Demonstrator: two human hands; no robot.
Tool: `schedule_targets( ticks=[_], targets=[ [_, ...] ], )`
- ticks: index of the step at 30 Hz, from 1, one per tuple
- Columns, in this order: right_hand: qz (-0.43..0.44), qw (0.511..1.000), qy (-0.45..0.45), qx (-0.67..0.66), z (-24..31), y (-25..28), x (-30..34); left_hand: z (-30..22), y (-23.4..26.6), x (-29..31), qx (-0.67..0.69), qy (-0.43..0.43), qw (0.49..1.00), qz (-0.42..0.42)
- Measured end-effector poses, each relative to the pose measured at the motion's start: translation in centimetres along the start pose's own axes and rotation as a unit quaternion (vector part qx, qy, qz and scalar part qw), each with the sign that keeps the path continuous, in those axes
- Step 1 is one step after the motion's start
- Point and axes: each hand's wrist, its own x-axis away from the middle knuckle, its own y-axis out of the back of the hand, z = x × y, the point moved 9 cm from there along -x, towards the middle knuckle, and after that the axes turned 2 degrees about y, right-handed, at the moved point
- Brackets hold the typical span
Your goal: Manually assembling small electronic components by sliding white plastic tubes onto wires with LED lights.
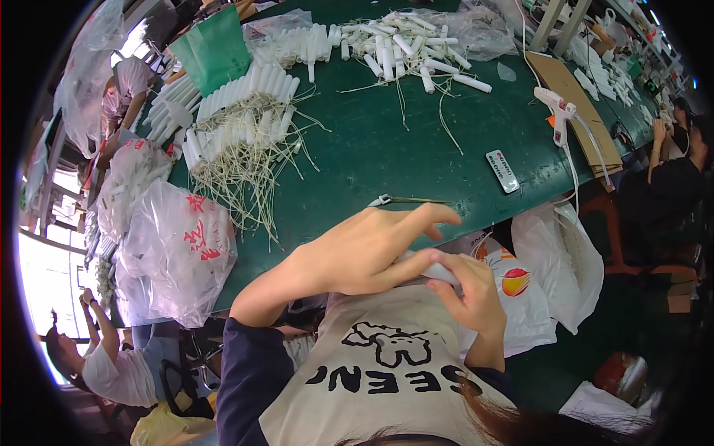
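A: Head view, looking down — where are the hands?

B: Both low, close to the chest. The left hand [364, 256] lies over a white tube [439, 272], fingers stretched along it and pressing on it. The right hand [468, 297] comes from below, fingertips pinched on the same tube's end.

A: So both clamped on it?

B: Yes, the tube sits between them, just off the green table [387, 149] edge.

A: And on the table?

B: Small pliers [401, 200] just beyond the left fingers. Further back, rows of white tubes with wires [238, 126], a loose heap [409, 44], a glue gun [558, 111], a grey remote [503, 171].
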Motion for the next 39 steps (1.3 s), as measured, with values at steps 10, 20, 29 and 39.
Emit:
schedule_targets(
  ticks=[10, 20, 29, 39],
  targets=[
    [-0.193, 0.944, 0.036, -0.264, 1.6, 7.8, 3.5, 9.1, -0.5, -2.7, -0.258, -0.020, 0.952, -0.165],
    [-0.114, 0.941, -0.069, -0.310, -2.0, 4.1, 3.0, 11.1, -1.7, -2.7, -0.289, 0.044, 0.948, -0.127],
    [-0.011, 0.938, -0.169, -0.303, -6.1, -0.7, 2.0, 8.1, -2.4, 0.0, 0.468, 0.241, 0.850, -0.009],
    [-0.017, 0.937, -0.171, -0.303, -5.9, -0.9, 1.8, 6.5, -4.6, 0.3, 0.529, 0.215, 0.810, 0.132]
  ],
)
